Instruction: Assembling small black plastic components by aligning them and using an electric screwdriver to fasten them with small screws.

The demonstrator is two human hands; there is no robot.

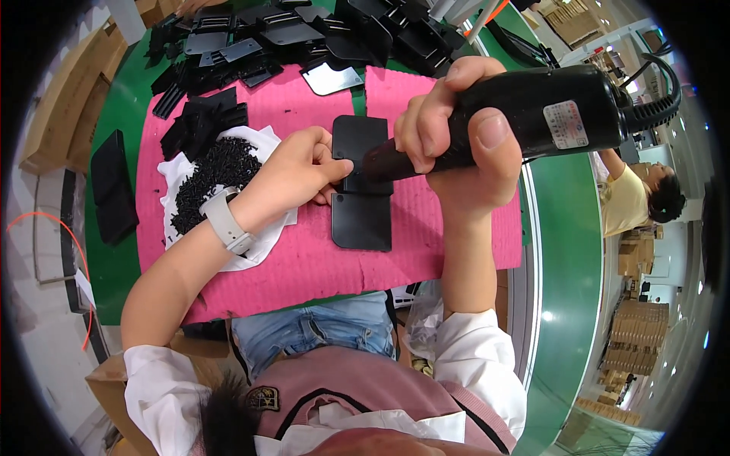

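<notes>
My right hand is wrapped round a black electric screwdriver, its cable leaving the back end. The narrow front of the tool points left and down over a flat black plastic piece made of two rounded plates joined across the middle. Its tip hides part of the joint, so I cannot see what it touches there. At the left edge of that piece my left hand is closed, thumb and fingers gripping it near the joint. Just left of this hand lies a heap of small black screws on a white cloth.
Pink corrugated sheet covers much of the green table. Several black plastic parts are piled along the far side. More black parts lie above the screws, and a black piece sits at the left edge. Another person is at the right.
</notes>
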